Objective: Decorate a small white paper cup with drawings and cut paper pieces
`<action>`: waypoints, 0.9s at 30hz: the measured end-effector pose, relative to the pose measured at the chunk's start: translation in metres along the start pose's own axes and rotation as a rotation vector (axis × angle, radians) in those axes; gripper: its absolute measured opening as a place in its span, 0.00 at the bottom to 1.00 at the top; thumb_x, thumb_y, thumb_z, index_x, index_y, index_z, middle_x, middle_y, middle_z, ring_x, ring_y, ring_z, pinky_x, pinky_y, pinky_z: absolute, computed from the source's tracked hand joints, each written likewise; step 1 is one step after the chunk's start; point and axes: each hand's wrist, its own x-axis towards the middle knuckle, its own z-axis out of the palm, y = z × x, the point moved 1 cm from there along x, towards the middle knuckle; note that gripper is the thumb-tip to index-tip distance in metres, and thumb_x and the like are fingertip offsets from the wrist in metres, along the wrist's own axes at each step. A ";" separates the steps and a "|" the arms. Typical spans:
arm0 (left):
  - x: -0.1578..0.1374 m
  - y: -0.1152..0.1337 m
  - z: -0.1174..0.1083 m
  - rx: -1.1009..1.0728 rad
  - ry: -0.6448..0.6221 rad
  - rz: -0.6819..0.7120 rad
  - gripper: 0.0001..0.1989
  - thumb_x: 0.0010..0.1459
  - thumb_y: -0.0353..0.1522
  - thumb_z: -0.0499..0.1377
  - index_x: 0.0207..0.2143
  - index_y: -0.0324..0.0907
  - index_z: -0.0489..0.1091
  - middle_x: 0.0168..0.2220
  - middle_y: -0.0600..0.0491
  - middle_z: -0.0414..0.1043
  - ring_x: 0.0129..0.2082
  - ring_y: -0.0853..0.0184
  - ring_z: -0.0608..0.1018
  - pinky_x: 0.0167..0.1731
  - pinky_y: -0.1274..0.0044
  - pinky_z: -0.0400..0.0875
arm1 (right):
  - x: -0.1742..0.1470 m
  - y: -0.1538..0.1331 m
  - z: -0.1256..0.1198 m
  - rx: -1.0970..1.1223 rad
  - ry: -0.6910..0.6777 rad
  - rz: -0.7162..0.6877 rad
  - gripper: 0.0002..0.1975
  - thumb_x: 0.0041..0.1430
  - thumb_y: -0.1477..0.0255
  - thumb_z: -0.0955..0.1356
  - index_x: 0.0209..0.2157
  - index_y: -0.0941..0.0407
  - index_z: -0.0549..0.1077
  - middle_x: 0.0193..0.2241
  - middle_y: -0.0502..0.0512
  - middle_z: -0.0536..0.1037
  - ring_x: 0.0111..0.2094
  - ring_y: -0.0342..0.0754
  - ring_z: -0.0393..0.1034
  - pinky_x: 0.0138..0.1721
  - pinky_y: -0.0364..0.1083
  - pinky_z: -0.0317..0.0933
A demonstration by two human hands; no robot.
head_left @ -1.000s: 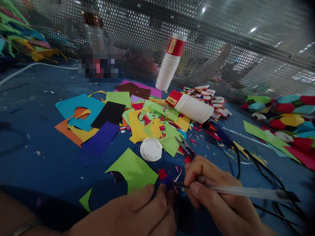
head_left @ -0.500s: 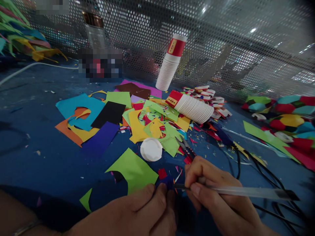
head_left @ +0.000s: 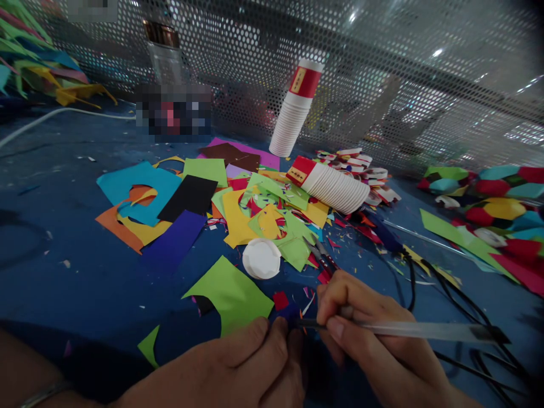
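My right hand (head_left: 374, 328) is closed round a pen (head_left: 420, 330) with a translucent barrel and dark ends. The pen lies nearly level, its tip pointing left at a small dark blue piece of paper (head_left: 289, 311). That piece is pinched under the fingertips of my left hand (head_left: 238, 362); my fingers hide much of it, and whether the tip touches it I cannot tell. A light green sheet (head_left: 233, 292) with a curved cut-out lies beside my left hand. Just beyond my right hand are scissors (head_left: 323, 256), partly covered. Close by sits a white paper disc (head_left: 261, 259).
Coloured paper offcuts (head_left: 238, 209) cover the middle of the blue table (head_left: 106, 289). One stack of paper cups (head_left: 293, 113) stands upright; another stack (head_left: 335, 187) lies tipped. Black cords (head_left: 457, 300) run at right. A perforated metal screen (head_left: 238, 68) rises behind.
The pen and my right hand have shifted very slightly left. A little more of the dark blue piece shows. Everything else stays put.
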 end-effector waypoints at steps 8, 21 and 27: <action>0.002 -0.001 0.000 0.004 -0.016 -0.014 0.16 0.70 0.33 0.51 0.55 0.46 0.72 0.53 0.61 0.75 0.55 0.68 0.69 0.57 0.75 0.59 | 0.000 0.002 0.001 0.009 0.018 -0.006 0.10 0.67 0.76 0.59 0.32 0.52 0.67 0.22 0.46 0.68 0.22 0.43 0.64 0.24 0.44 0.56; -0.001 0.000 0.001 -0.011 -0.006 -0.005 0.16 0.70 0.32 0.51 0.57 0.45 0.71 0.53 0.58 0.75 0.55 0.67 0.70 0.57 0.75 0.59 | -0.004 0.009 0.000 0.041 0.069 0.009 0.11 0.68 0.76 0.58 0.33 0.52 0.67 0.21 0.45 0.67 0.20 0.43 0.62 0.22 0.43 0.56; 0.001 0.001 0.001 0.001 -0.008 -0.013 0.17 0.70 0.31 0.50 0.56 0.45 0.72 0.53 0.59 0.75 0.54 0.67 0.70 0.57 0.75 0.58 | -0.002 0.004 0.000 0.002 0.070 -0.034 0.12 0.68 0.77 0.58 0.32 0.52 0.67 0.21 0.46 0.67 0.20 0.43 0.62 0.22 0.44 0.56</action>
